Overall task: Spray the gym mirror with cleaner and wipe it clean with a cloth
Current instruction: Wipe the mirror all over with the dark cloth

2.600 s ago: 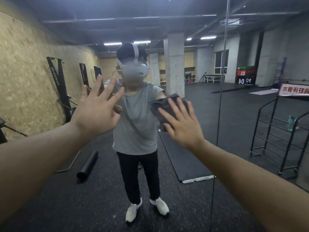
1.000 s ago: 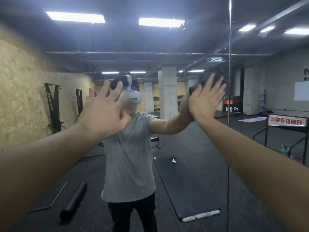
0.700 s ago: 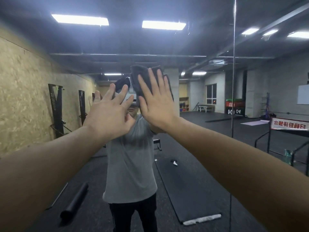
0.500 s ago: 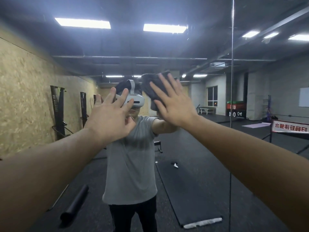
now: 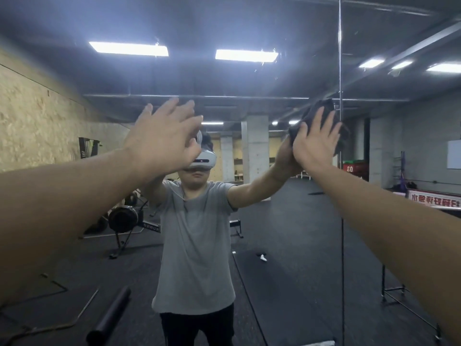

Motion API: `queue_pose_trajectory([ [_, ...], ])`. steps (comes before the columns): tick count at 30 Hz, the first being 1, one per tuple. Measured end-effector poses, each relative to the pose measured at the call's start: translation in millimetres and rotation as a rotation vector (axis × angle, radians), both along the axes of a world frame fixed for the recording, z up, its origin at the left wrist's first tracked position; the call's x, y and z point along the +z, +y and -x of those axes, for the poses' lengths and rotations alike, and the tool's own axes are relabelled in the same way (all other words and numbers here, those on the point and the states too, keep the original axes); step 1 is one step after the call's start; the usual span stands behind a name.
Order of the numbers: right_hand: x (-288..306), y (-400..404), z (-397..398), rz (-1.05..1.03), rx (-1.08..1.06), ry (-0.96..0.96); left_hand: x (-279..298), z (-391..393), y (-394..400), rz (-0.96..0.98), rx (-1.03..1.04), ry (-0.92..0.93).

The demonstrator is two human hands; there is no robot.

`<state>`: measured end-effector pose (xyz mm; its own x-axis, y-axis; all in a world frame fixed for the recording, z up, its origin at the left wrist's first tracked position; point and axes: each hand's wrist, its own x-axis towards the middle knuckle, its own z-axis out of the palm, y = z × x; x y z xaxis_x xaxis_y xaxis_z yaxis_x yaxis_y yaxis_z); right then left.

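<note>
Facing the large wall-mounted gym mirror (image 5: 274, 233), both arms are being held up. On the left, the left hand (image 5: 162, 143) is being raised with fingers spread, holding nothing; whether it touches the glass cannot be told. On the right, the dark grey crumpled cloth (image 5: 321, 113) is being pressed flat against the mirror by the right hand (image 5: 314, 143), fingers straight, beside the vertical seam (image 5: 339, 58) between panels.

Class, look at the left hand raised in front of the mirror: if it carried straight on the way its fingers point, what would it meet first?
Most likely the mirror glass itself. The left hand is open, fingers straight, aimed forward and up at the pane; nothing shows between them, though whether it already touches is unclear.
</note>
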<state>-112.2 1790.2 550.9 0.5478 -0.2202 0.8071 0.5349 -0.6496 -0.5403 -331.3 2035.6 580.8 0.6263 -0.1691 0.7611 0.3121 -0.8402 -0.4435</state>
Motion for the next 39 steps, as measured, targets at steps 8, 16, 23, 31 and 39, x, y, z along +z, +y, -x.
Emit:
queue_pose_trajectory([
  [8,1,115,60,0.473,0.087,-0.450,13,-18,5,0.199,0.033,0.015],
  [16,1,96,39,0.771,0.093,-0.728,9,-19,2,0.219,0.021,-0.014],
  [23,9,17,-4,0.627,0.004,-0.487,11,-20,2,0.216,0.051,0.000],
  [31,34,-9,-16,0.032,-0.006,-0.099,8,-20,0,0.216,0.063,0.000],
  [39,64,83,41,0.271,0.024,-0.312,7,-22,3,0.217,0.061,-0.003],
])
